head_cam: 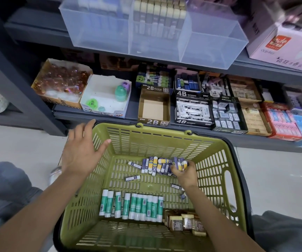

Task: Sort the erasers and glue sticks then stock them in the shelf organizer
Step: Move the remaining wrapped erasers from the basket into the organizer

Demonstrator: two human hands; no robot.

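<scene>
The head camera looks down into a green slotted plastic shopping basket (217, 160) standing on the floor in front of grey metal shelving (28, 84).

The person's left hand (81, 151) hovers above the basket's left rim, fingers straight and spread, holding nothing. The right hand (183, 172) is down inside the basket at its far right, fingers curled around a handful of small blue, white and yellow wrapped erasers (178, 163), part of a loose pile (157, 165) on the basket floor. A few stray erasers lie apart from the pile.

Nearer the person, a row of white glue sticks with green labels (134, 206) lies side by side across the basket floor. Just to their right sits a cluster of small brown and cream boxed items (183, 222).

On the lower shelf, an empty brown cardboard display box marked 2B (153, 110) stands just beyond the basket. On the upper shelf sits a clear plastic divided organizer (210, 46).
</scene>
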